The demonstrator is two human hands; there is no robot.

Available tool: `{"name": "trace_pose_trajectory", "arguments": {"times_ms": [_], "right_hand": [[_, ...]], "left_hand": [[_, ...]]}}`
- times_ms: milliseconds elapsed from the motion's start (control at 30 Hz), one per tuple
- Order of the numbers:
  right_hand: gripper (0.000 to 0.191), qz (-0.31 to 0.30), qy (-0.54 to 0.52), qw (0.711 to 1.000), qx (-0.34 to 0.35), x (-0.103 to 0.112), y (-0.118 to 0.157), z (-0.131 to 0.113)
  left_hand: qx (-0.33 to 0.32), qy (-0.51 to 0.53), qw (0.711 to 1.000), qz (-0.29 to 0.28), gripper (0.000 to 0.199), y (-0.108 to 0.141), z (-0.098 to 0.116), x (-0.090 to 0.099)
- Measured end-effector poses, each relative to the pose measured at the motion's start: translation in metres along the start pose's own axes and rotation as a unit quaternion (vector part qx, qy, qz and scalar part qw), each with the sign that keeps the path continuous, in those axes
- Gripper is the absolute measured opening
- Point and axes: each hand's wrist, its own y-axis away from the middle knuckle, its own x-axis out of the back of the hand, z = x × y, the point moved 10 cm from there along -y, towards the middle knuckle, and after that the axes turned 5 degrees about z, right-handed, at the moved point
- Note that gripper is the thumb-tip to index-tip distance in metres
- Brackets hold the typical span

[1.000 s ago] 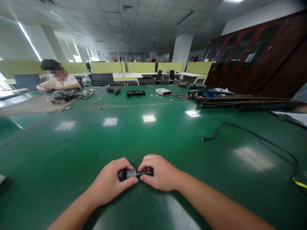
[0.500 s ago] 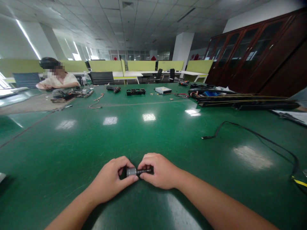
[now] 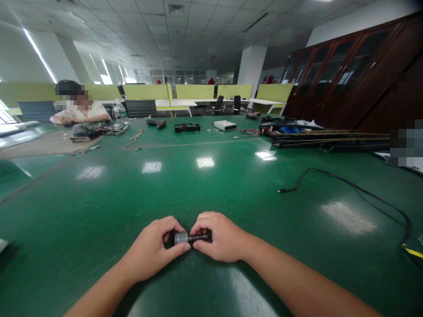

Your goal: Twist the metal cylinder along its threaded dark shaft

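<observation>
A small metal part with a grey cylinder [image 3: 181,238] at its left end and a dark, ridged shaft [image 3: 199,237] at its right lies level near the front of the green table [image 3: 211,189]. My left hand [image 3: 161,246] is closed round the grey cylinder, thumb below and index finger above. Around the shaft, the thumb and fingers of my right hand [image 3: 220,235] are closed. The fingertips of both hands are close together at the middle of the part.
A black cable [image 3: 357,187] curves over the right side. Farther back are a drill [image 3: 156,123], a black tray [image 3: 187,127], a white box [image 3: 224,125] and long dark bars [image 3: 330,141]. A person [image 3: 79,105] sits at the far left.
Both hands hold the same grip and place. At the far right edge, a blurred patch now covers part of the view.
</observation>
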Motion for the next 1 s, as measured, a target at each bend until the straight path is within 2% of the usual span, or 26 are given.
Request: {"name": "trace_pose_trajectory", "arguments": {"times_ms": [1000], "right_hand": [[0.009,0.012,0.007,1.0,0.004,0.0012,0.0012,0.0026]], "left_hand": [[-0.002,-0.003,1.0,0.003,0.021,-0.0006,0.0016,0.0006]]}}
